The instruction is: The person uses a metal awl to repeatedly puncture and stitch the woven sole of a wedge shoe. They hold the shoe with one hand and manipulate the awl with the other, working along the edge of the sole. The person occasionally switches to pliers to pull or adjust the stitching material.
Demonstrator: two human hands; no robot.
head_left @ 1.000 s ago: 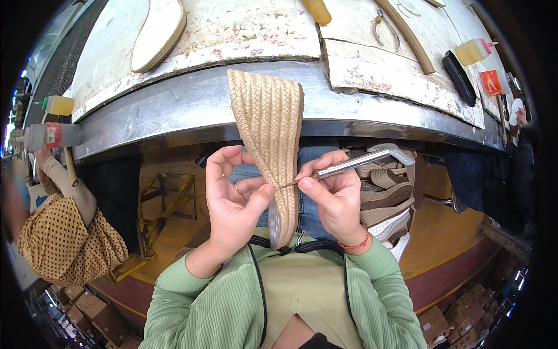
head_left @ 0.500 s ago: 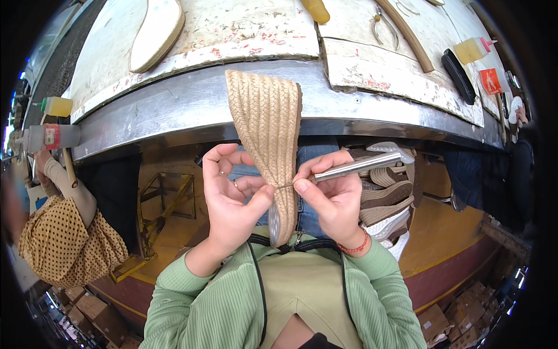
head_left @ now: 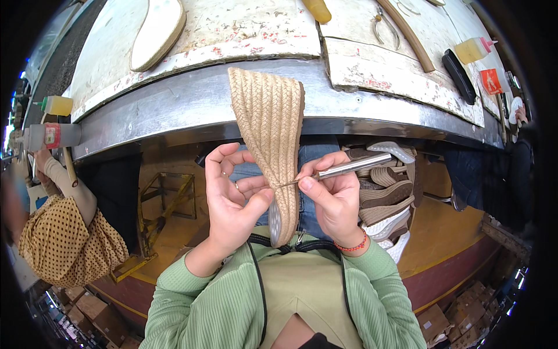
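Head view: wedge sole between hands, long axis near-to-far. Right hand pinches metal tool, tip on sole; left hand curled, thumb at sole's edge, grip uncertain.

A tan braided wedge sole, broad end toward the desk, tapers to its near end; a silver-handled awl (thin-shafted) slants, its tip at the narrowing braid.

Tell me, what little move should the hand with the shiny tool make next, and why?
Perhaps the right hand should gently work the metal tool along the braid, because its thin tip seems to meet the woven wedge right by the left hand's thumb.
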